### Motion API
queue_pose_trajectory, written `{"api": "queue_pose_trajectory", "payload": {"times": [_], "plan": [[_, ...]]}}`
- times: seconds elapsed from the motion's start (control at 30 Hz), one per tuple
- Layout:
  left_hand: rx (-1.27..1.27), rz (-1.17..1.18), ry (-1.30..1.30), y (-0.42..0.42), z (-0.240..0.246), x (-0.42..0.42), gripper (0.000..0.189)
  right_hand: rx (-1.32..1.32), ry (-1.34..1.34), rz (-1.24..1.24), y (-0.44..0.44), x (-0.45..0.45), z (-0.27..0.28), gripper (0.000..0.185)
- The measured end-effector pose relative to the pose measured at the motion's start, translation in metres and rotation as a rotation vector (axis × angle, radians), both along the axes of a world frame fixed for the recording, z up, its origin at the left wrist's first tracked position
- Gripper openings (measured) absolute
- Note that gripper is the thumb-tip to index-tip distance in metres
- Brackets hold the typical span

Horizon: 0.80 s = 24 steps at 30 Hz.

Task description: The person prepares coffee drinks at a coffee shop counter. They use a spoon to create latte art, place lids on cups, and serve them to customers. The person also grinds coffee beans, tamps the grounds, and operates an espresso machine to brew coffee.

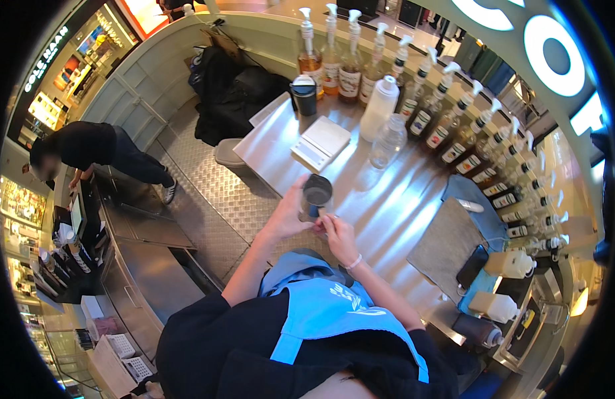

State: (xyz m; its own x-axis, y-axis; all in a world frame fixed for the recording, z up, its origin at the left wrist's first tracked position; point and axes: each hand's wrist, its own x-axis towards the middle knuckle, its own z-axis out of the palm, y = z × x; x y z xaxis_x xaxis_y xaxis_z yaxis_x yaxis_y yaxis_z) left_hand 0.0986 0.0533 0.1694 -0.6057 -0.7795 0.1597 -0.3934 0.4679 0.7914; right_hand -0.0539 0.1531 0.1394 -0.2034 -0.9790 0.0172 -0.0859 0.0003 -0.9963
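In front of my apron, over the near edge of the steel counter point(272, 154), I hold a small clear container with a dark round lid point(318, 187). My left hand point(287, 212) wraps its left side, the thumb reaching across below. The fingers of my right hand point(340, 238) are bent and pinched together at its lower right side. A small pale piece shows by those fingertips, too small to name. Something blue shows through the container wall. Just beyond lies a white digital scale point(321, 143). A clear empty bottle point(389, 141) and a white squeeze bottle point(380, 108) stand to its right.
Several syrup bottles with pumps point(437, 133) line the counter's curved back edge. A lidded dark cup point(304, 95) stands behind the scale. On the right lie a grey cloth point(442, 239) and a phone point(472, 267). Another person point(88, 147) bends over the left counter point(148, 269).
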Motion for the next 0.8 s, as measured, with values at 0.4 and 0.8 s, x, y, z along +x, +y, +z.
{"api": "queue_pose_trajectory", "payload": {"times": [0.4, 0.8], "plan": [[0.213, 0.181, 0.115, -0.2, -0.084, 0.096, 0.12, -0.012, 0.154, -0.171, -0.216, 0.146, -0.075, 0.028], [0.198, 0.057, 0.175, -0.304, -0.114, 0.045, 0.119, 0.413, 0.454, 0.233, 0.078, 0.03, -0.086, 0.041]]}}
